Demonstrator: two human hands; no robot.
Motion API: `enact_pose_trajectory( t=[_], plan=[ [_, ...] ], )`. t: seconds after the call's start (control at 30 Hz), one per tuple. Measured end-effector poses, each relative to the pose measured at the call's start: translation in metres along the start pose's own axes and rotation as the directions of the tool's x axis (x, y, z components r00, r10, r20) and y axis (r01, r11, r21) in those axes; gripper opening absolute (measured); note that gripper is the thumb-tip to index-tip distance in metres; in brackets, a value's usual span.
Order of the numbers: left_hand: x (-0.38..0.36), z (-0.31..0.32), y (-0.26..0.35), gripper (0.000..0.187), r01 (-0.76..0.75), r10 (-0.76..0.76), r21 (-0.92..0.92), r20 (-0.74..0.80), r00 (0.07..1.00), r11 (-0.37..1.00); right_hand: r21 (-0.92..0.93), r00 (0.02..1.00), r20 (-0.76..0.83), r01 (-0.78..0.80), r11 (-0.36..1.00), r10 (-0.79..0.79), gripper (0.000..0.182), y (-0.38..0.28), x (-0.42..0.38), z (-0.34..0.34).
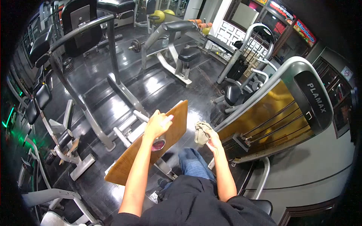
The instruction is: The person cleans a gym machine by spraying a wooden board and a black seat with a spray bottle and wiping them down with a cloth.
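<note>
My left hand (156, 125) grips the upper part of a tilted amber-brown panel (128, 162) that leans across a grey machine frame in front of me. A small dark red object (158, 144) shows just under that hand against the panel. My right hand (213, 142) is closed on a crumpled beige cloth (202, 132), held a little to the right of the panel's top edge and apart from it. My knee in blue jeans (192, 164) is below both hands.
A weight-stack machine marked PLAMAX (298, 101) with an amber shield stands close on the right. Grey-framed gym machines (113, 75) with black pads fill the glossy black floor (158, 86) ahead and to the left. Yellow balls (160, 15) sit at the back.
</note>
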State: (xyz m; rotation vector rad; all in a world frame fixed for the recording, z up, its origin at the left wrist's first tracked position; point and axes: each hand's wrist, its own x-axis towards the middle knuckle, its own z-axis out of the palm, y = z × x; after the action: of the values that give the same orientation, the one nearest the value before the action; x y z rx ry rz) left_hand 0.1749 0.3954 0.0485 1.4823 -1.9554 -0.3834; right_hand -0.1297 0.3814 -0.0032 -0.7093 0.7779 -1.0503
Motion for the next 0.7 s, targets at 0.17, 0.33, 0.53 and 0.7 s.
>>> enact_pose_trajectory(
  t=[0.17, 0.33, 0.53, 0.7],
  plan=[
    [-0.003, 0.000, 0.002, 0.023, 0.022, -0.022, -0.001, -0.036, 0.999, 1.000, 0.007, 0.989, -0.133, 0.059, 0.998, -0.057, 0.037, 0.015, 0.017, -0.016],
    [-0.001, 0.006, 0.002, 0.027, 0.002, 0.000, 0.050, -0.053, 0.999, 0.999, 0.019, 0.968, -0.246, 0.065, 0.998, -0.059, 0.034, 0.051, 0.046, -0.040],
    [-0.002, 0.018, -0.007, 0.028, -0.117, 0.120, 0.274, 0.007, 0.993, 0.955, -0.193, 0.910, -0.365, 0.132, 0.972, -0.196, 0.052, 0.111, 0.094, -0.033],
    [-0.004, 0.009, 0.005, 0.026, -0.156, 0.153, 0.349, 0.036, 0.988, 0.924, -0.432, 0.805, -0.384, 0.275, 0.859, -0.452, 0.049, 0.133, 0.120, 0.019]
  ],
)
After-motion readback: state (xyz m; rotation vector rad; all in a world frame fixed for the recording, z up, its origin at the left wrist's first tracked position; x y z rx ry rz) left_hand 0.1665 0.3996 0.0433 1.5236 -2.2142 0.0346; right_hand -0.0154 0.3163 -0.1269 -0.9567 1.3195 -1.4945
